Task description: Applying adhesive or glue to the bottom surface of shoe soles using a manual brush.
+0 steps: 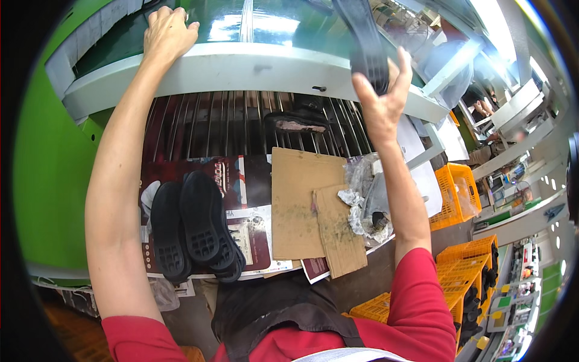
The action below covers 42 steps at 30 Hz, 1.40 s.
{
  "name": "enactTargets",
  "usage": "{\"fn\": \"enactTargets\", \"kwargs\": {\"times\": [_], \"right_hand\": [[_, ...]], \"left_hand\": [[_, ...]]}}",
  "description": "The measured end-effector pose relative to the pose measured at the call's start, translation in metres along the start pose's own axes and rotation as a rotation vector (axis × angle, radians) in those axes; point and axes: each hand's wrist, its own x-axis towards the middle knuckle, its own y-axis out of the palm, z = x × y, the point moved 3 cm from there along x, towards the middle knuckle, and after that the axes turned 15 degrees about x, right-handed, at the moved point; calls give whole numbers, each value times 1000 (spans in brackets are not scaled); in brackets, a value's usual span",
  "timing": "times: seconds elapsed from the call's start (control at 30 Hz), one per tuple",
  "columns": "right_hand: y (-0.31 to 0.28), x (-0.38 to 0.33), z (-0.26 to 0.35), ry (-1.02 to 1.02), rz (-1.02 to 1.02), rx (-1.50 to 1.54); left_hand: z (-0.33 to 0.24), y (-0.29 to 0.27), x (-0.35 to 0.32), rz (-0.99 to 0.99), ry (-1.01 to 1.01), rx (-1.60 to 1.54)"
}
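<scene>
A black shoe sole [369, 57] with a gridded tread points away from me over the far right of the green belt. My right hand [386, 99] is closed on its near end, thumb on the left side and fingers on the right. My left hand [169, 37] is over the belt [217, 24] at the far left, fingers bent and thumb apart, with nothing seen in it. A dark thing [148, 5] shows just beyond its fingers, mostly cut off. Several black soles [202, 211] lie overlapping on the printed cardboard in front of me, below my left forearm.
A pale metal bar [259, 67] crosses before the belt. Metal rollers [232, 120] lie nearer, with a black shoe [298, 123] on them. Brown cardboard [304, 199] and crumpled plastic [368, 187] lie nearby. Orange crates [446, 193] stand at right; a green panel [54, 181] bounds the left.
</scene>
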Motion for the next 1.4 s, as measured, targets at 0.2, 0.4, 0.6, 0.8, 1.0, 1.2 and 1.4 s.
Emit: {"fn": "enactTargets", "kwargs": {"times": [0.2, 0.4, 0.6, 0.8, 1.0, 1.2, 1.4], "right_hand": [[-1, 102, -50, 17, 73, -445], [-16, 94, -118, 199, 70, -554], [-2, 87, -103, 404, 172, -635], [-2, 89, -108, 402, 217, -792], [0, 88, -105, 446, 194, -857], [3, 86, -103, 426, 270, -851], [4, 89, -103, 423, 345, -823]], "left_hand": [[-2, -3, 6, 38, 7, 21], [-6, -8, -2, 1, -11, -1], [3, -10, -5, 55, -27, -12], [-3, -13, -2, 111, -45, -26], [0, -8, 1, 136, -62, -6], [1, -8, -1, 150, -60, 4], [-1, -11, -1, 103, -50, -21]]}}
